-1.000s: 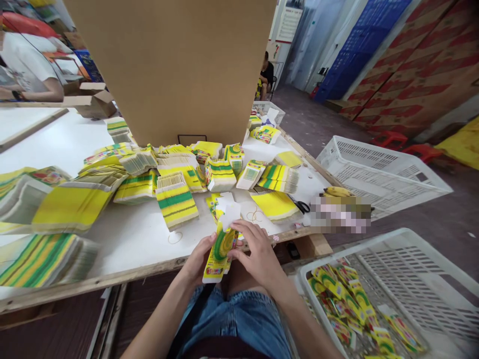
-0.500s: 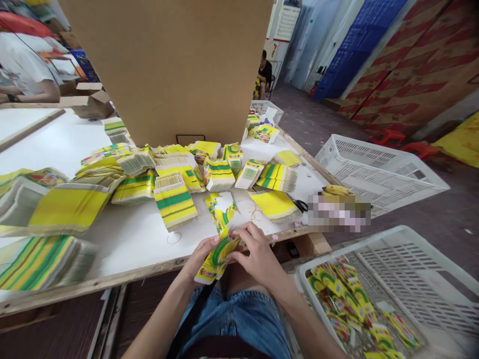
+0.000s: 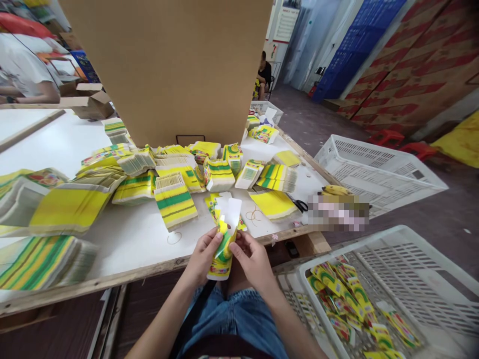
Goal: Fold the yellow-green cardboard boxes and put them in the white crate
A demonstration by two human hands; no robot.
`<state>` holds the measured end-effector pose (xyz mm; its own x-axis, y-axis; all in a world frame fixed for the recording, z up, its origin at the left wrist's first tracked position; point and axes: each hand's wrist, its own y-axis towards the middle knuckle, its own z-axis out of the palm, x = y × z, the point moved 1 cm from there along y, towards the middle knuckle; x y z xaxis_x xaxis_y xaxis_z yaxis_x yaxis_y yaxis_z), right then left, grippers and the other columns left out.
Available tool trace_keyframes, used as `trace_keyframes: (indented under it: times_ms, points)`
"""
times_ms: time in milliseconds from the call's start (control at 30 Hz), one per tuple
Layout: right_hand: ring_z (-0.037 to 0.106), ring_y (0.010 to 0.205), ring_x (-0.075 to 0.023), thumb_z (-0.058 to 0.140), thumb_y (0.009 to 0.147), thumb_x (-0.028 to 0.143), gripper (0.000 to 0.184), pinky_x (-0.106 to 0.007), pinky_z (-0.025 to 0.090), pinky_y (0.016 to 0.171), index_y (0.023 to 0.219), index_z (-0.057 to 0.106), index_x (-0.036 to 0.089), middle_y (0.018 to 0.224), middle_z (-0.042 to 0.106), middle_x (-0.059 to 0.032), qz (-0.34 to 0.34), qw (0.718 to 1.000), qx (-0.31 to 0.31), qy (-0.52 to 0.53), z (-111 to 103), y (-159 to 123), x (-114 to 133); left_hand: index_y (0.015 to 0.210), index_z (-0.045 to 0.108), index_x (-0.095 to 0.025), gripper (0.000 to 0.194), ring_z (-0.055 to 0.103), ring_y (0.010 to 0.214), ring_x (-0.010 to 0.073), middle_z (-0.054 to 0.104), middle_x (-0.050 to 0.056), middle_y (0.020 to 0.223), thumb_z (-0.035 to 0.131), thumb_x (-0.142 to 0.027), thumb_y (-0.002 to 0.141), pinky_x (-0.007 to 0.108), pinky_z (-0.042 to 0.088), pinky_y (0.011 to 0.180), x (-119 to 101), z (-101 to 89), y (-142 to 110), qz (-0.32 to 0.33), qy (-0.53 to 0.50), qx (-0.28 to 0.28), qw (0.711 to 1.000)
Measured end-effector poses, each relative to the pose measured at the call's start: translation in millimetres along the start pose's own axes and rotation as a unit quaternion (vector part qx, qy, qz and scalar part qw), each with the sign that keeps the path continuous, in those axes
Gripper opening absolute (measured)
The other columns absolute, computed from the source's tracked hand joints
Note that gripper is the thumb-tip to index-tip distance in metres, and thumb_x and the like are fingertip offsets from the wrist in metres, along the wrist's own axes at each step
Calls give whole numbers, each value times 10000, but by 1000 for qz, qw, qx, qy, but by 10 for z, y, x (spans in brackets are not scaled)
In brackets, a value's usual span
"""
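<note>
My left hand (image 3: 202,257) and my right hand (image 3: 253,259) both grip a small yellow and green printed carton (image 3: 223,249) just in front of the table's near edge, above my lap. The carton stands upright with its white end flaps (image 3: 229,209) open at the top. Fingers of both hands are pinched on its sides. Behind it on the white table (image 3: 130,234) lie many stacks of flat yellow and green cartons (image 3: 175,199).
A big brown cardboard sheet (image 3: 168,70) stands at the table's back. A white crate (image 3: 377,299) with finished cartons sits at my right; another white crate (image 3: 377,172) lies further back. Scissors (image 3: 299,203) and rubber bands (image 3: 255,215) lie on the table. Other people are at far left and far back.
The carton was tilted and pressed flatter half a second ago; now it stands upright with its white flaps raised. My hands have shifted slightly lower around it.
</note>
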<state>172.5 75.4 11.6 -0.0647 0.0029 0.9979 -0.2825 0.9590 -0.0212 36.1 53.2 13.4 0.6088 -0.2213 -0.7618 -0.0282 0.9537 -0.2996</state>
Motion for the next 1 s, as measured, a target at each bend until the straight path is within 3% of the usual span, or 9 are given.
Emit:
trace_keyframes:
  times_ms: [100, 267, 433, 600, 733, 800, 900, 1000]
  points:
    - [678, 948, -262, 619, 854, 433, 345, -374, 555, 821, 1064, 675, 164, 963, 738, -98, 1, 999, -32, 8, 21, 1, 24, 1120, 678, -182, 437, 673, 626, 142, 757, 39, 823, 747, -402, 749, 211, 506, 561, -7, 18, -8, 31, 27, 4, 999]
    - [668, 957, -242, 677, 808, 441, 431, -342, 540, 830, 1148, 642, 178, 1056, 723, -86, -11, 1000, -21, 8, 37, -6, 102, 1171, 647, -180, 453, 692, 786, 192, 751, 53, 905, 718, -399, 780, 248, 527, 662, -3, 35, -11, 58, 55, 22, 997]
    - [638, 752, -196, 646, 825, 457, 291, -280, 513, 667, 893, 657, 174, 800, 707, -50, -21, 998, -55, -33, 55, 0, 55, 1131, 645, -171, 371, 684, 861, 202, 740, 65, 985, 662, -392, 833, 265, 531, 728, 100, -3, 18, 85, 101, 5, 991]
    - [523, 597, -150, 653, 813, 442, 285, -251, 437, 562, 719, 614, 175, 633, 617, -5, -25, 988, -109, -111, 2, 41, 15, 1104, 655, -145, 376, 679, 862, 220, 738, 88, 983, 691, -372, 807, 290, 531, 741, 101, -70, 34, 91, 145, -1, 985]
    - [581, 651, -167, 661, 806, 412, 262, -268, 475, 601, 889, 661, 164, 767, 687, -30, -11, 997, -33, -62, -54, 63, -12, 1080, 658, -141, 380, 691, 854, 229, 746, 95, 962, 749, -308, 750, 305, 525, 778, 38, -108, 19, 96, 142, 2, 985]
    - [597, 645, -176, 676, 790, 398, 239, -276, 485, 599, 845, 669, 165, 747, 690, -29, -4, 998, -1, -69, -60, 51, -53, 1044, 666, -143, 360, 696, 822, 226, 752, 86, 917, 762, -292, 730, 304, 525, 762, 23, -116, 15, 102, 138, -19, 985]
    - [615, 650, -193, 653, 806, 382, 235, -287, 500, 609, 701, 637, 172, 663, 664, -22, -3, 996, -8, -86, -42, 20, -123, 1008, 658, -139, 343, 696, 771, 221, 748, 76, 862, 763, -292, 720, 298, 526, 725, 30, -117, 21, 106, 149, -36, 983]
    - [654, 723, -216, 639, 821, 375, 206, -306, 522, 652, 777, 642, 173, 748, 697, -44, 3, 998, -3, -63, -15, 6, -146, 1147, 564, -163, 455, 688, 755, 208, 725, 55, 846, 740, -296, 750, 285, 523, 693, 35, -113, 16, 108, 183, -28, 977]
